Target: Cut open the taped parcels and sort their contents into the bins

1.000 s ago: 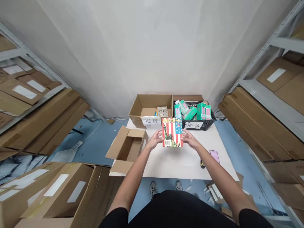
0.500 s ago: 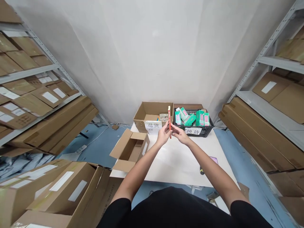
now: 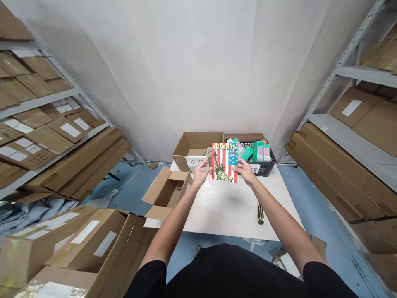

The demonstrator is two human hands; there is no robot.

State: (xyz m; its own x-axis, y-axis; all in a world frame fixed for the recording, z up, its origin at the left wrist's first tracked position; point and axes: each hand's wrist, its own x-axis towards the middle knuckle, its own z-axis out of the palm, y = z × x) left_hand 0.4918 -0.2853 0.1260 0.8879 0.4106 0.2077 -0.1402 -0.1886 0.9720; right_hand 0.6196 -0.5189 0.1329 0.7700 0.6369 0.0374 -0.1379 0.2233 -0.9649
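Note:
I hold a thin book (image 3: 224,162) upright above the white table (image 3: 229,207), its cover with red and white stripes and a green statue turned towards me. My left hand (image 3: 201,170) grips its left edge and my right hand (image 3: 245,170) grips its right edge, fingers closed on it. Behind the book stand an open cardboard box (image 3: 194,145) with a paper label and a black basket (image 3: 263,165) of green and pink packets.
An open empty carton (image 3: 166,192) lies tipped at the table's left edge. A yellow and black utility knife (image 3: 259,213) lies on the table at right. Metal shelves with cardboard boxes (image 3: 46,136) line both sides, and more cartons (image 3: 71,244) stand at lower left.
The book was turned edge-on half a second ago and now faces me with its cover again. It sits higher and farther from me than a second ago.

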